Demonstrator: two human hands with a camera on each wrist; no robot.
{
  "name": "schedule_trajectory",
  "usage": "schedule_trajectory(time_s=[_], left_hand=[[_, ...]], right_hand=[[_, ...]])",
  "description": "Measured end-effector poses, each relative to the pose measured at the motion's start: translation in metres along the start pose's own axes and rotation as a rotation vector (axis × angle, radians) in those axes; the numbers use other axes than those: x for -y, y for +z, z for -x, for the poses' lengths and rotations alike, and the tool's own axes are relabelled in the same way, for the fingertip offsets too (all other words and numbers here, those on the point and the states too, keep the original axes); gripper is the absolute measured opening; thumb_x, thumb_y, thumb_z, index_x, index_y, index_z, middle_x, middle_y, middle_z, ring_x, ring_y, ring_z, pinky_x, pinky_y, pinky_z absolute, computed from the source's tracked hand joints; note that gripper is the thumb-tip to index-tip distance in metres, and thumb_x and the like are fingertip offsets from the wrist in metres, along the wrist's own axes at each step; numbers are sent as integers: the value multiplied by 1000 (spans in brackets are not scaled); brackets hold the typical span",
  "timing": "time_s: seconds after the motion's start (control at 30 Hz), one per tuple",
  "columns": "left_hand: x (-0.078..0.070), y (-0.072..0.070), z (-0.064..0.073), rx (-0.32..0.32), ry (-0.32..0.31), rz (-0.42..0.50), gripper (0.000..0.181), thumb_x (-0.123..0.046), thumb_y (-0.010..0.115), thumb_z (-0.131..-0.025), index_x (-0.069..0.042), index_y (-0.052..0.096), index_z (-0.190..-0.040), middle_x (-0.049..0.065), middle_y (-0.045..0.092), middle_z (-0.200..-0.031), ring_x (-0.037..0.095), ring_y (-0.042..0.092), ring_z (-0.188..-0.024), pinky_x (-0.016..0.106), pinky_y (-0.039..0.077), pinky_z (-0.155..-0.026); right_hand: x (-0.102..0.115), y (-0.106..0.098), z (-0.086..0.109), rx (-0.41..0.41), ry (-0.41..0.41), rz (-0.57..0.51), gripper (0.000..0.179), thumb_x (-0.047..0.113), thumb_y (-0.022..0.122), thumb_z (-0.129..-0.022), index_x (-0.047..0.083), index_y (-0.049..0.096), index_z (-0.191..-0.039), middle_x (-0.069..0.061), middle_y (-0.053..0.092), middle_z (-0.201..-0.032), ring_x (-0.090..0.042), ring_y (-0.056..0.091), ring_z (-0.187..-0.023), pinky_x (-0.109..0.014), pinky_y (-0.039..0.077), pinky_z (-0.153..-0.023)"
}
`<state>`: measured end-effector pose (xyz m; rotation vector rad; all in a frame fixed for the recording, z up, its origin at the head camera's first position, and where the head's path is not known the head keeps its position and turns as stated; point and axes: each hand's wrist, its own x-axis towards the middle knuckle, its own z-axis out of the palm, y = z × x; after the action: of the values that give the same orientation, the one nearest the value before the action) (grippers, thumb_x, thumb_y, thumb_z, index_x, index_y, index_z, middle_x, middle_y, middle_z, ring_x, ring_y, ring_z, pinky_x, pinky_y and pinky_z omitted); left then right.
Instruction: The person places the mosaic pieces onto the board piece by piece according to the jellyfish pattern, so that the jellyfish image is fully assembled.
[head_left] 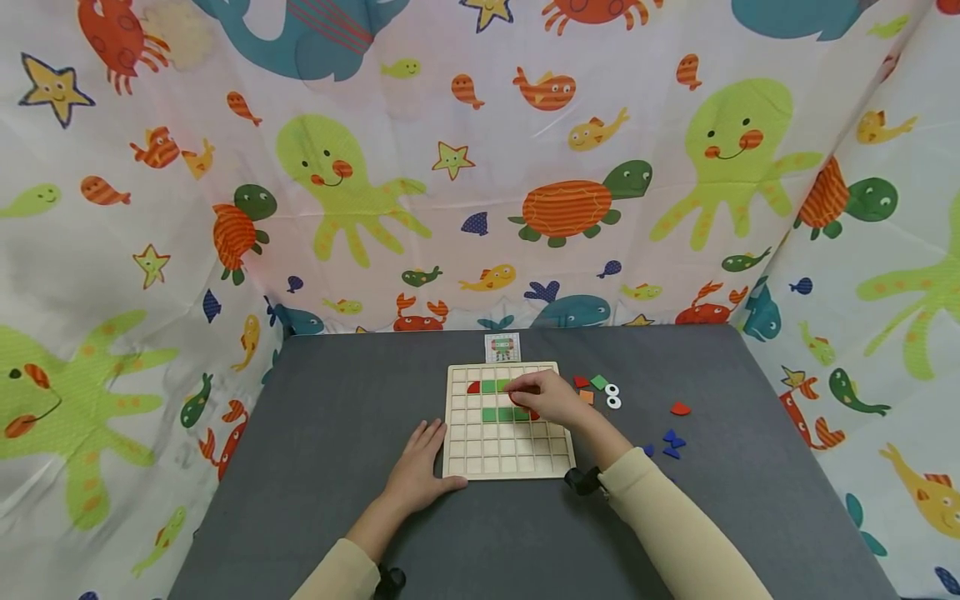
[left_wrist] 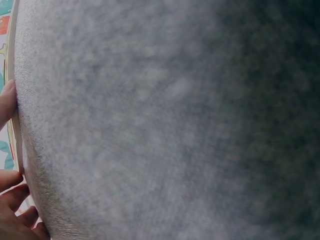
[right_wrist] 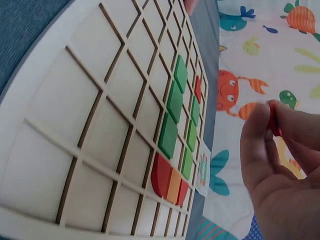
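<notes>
A pale wooden grid board (head_left: 510,458) lies on the grey table. Green tiles (head_left: 504,414) sit in two of its rows, with a red piece (head_left: 473,387) at the left of the far row. My right hand (head_left: 551,398) is above the board's right part, pinching a small red tile (right_wrist: 274,120) between thumb and finger; its exact shape is hidden. Beside the near green row, the right wrist view has a red piece (right_wrist: 160,175) and an orange tile (right_wrist: 173,184). My left hand (head_left: 416,468) rests by the board's left edge, fingers extended, thumb at the near corner.
A picture card (head_left: 502,347) lies behind the board. To the right are a green tile (head_left: 598,382), an orange tile (head_left: 587,397), white rings (head_left: 613,402), a red piece (head_left: 680,408) and several blue triangles (head_left: 672,438). A sea-animal curtain (head_left: 465,275) stands around the table.
</notes>
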<state>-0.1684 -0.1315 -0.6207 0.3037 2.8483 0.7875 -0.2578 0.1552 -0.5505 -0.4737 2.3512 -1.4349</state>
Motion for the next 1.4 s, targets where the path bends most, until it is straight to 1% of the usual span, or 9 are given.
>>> schedule_trajectory(time_s=[0.1,0.27,0.43,0.53,0.57,0.77,0.87,1.17,1.4], left_hand=[[0,1,-1,9,-6,1,107,-57,82,-78,-11,31,-160,8,28,-166,33,15,-156,57,33,-117],[0,1,-1,7,-4,12,106,-56,82,-78,-10,31,-160,9,28,-166,34,16,-156,58,32,-117],[0,1,0,4,1,16,106,-56,82,-78,-9,32,-159,9,29,-166,34,16,-156,58,33,-116],[0,1,0,6,3,8,107,-57,81,-78,-9,32,-159,9,29,-166,34,17,-156,58,33,-116],[0,1,0,7,4,5,107,-58,81,-78,-9,32,-159,9,29,-166,34,17,-155,58,33,-116],[1,0,0,-1,15,1,107,-59,80,-78,-8,32,-159,10,29,-166,35,17,-155,57,34,-116],[2,1,0,-1,16,2,107,-59,80,-78,-9,31,-159,9,28,-166,35,17,-155,57,33,-116],[2,1,-1,2,14,2,107,-60,80,-78,-10,32,-159,9,29,-166,34,17,-156,57,33,-116],[1,0,-1,-3,12,3,107,-60,81,-77,-10,32,-159,9,29,-166,34,17,-155,57,34,-116]], right_hand=[[2,5,-2,8,6,-47,30,12,69,-96,4,70,-125,-14,72,-109,-31,71,-95,-56,56,-86],[3,13,-7,-8,34,-91,22,14,77,-90,8,76,-111,-6,74,-101,-20,69,-89,-55,56,-88],[6,22,-11,-1,54,-105,16,19,76,-92,9,78,-104,-8,74,-99,-36,71,-90,-47,60,-80],[8,26,-13,-8,60,-70,16,22,76,-92,11,80,-103,-6,74,-97,-43,67,-91,-42,59,-71],[8,28,-14,-16,59,-53,16,23,76,-92,12,80,-103,-4,75,-96,-41,66,-91,-40,58,-70],[4,36,-28,-70,86,24,11,24,78,-90,17,82,-97,2,76,-92,-17,68,-84,-37,58,-75],[2,42,-34,-79,119,67,10,23,78,-90,17,83,-95,3,76,-93,-12,67,-81,-33,57,-72],[6,56,-48,-83,127,222,8,22,76,-92,16,82,-92,3,77,-90,-13,67,-85,-30,55,-72],[5,68,-53,-92,110,334,7,20,76,-92,16,82,-89,5,75,-86,-11,64,-77,-31,55,-72]])
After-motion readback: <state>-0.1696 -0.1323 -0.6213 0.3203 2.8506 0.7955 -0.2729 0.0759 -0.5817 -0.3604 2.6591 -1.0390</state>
